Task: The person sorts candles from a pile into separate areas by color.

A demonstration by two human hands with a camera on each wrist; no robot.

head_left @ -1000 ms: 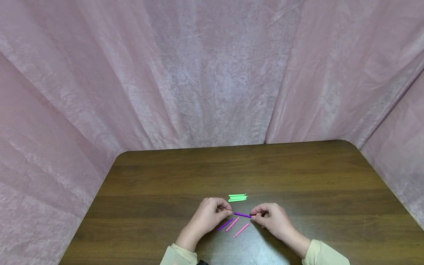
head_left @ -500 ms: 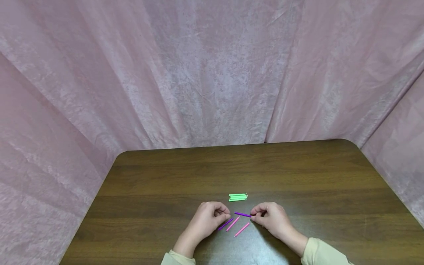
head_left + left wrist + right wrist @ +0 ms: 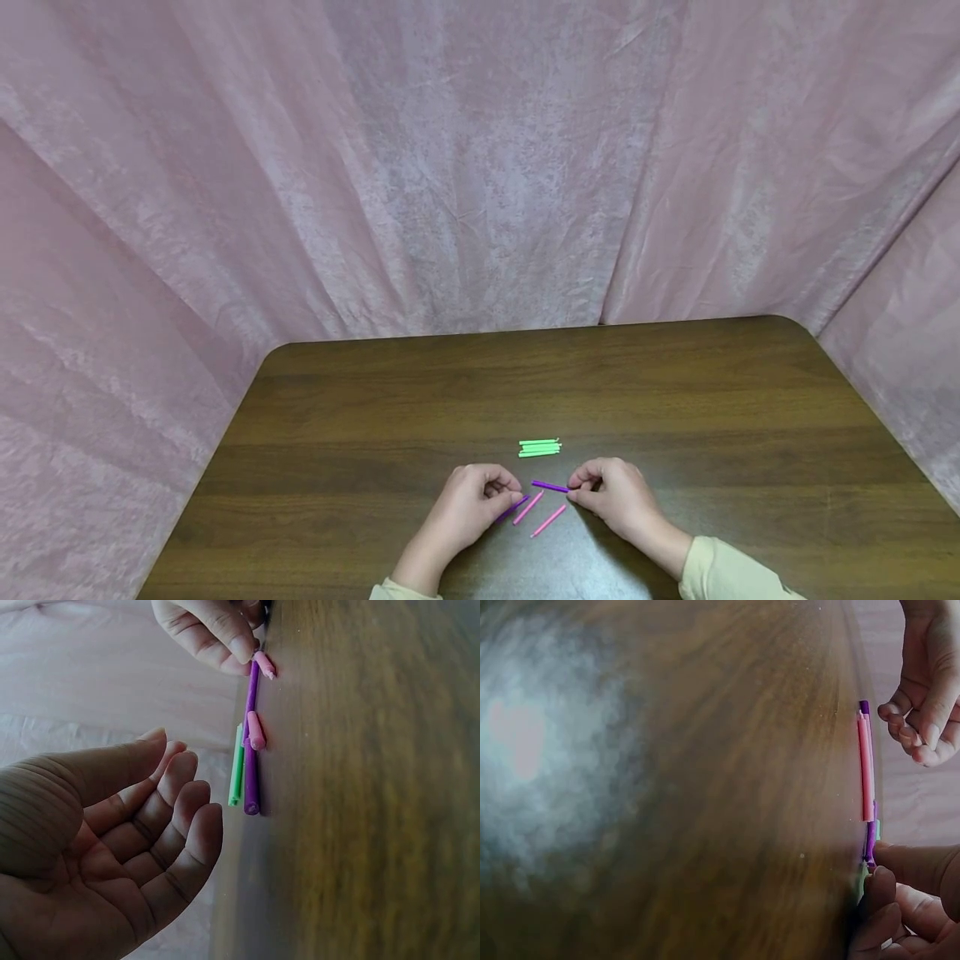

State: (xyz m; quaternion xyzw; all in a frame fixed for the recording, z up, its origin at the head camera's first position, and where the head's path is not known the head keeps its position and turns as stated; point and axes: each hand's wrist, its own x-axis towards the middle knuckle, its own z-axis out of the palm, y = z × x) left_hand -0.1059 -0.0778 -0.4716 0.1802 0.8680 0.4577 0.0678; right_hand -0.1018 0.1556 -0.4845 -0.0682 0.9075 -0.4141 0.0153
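Pinched in the right hand (image 3: 617, 498), at its right-hand end as seen from the head: a slim, straight purple stick, apparently wax (image 3: 550, 486), free end pointing leftward. Contact of that free end with the brown wood-grain bench (image 3: 360, 400): impossible to tell.

Left hand (image 3: 474, 502): released, fingers loosely bent, nothing in the grasp. From the head, thumb overlapping part of a second slim purple stick (image 3: 251, 784); from the left wrist, a visible gap between fingertips and stick. Just beside it, two slim pink sticks, both slanted on the bench: one closer (image 3: 528, 507), one farther right (image 3: 549, 521). Beyond the hands, a tight side-by-side row of bright green thin sticks (image 3: 540, 448), small curled tips at the ends, exact count unclear.

Likely troubles, by judgement: rolling of the second purple stick on smooth bench, from a glancing touch of the left thumb instead of a grip from both sides. Accidental pickup or shove of the closer pink stick, owing to tight spacing. Swivelling or dropping of the held stick, from a pinch so near one end. Scattering of the green row, from a knuckle passing too low.
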